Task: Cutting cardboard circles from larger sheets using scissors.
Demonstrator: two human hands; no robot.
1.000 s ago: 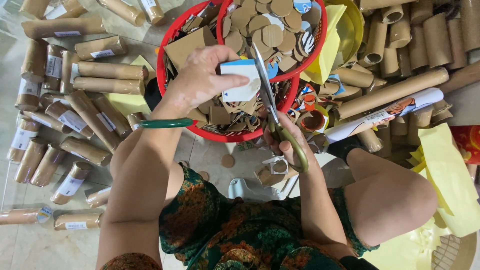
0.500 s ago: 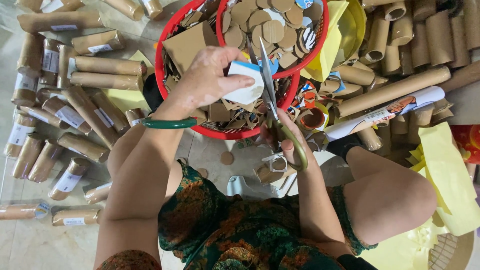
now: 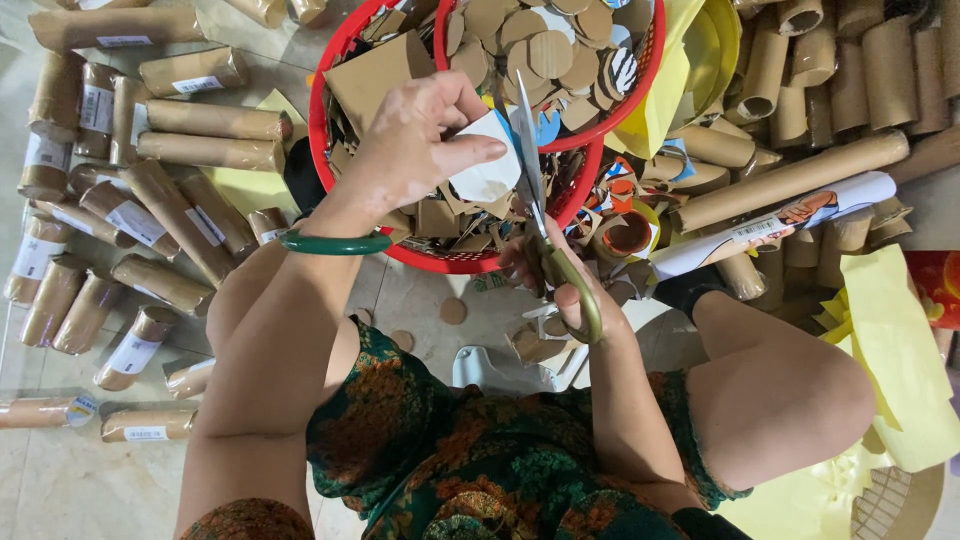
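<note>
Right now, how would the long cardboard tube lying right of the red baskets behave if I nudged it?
The long cardboard tube is round, so it would probably roll. It looks hollow, likely light and fairly stiff. Neighbouring tubes may block it.

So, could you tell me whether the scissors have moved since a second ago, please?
Hardly: the scissors keep their place over the near rim of the red basket, blades pointing away from the person, in the right hand.

light: bright, even daylight | shadows: soft, under my knees | glare: faint sheen on far-left floor [image 3: 30,60] | focus: sharp throughout | edges: wide-angle bending at corners
</note>
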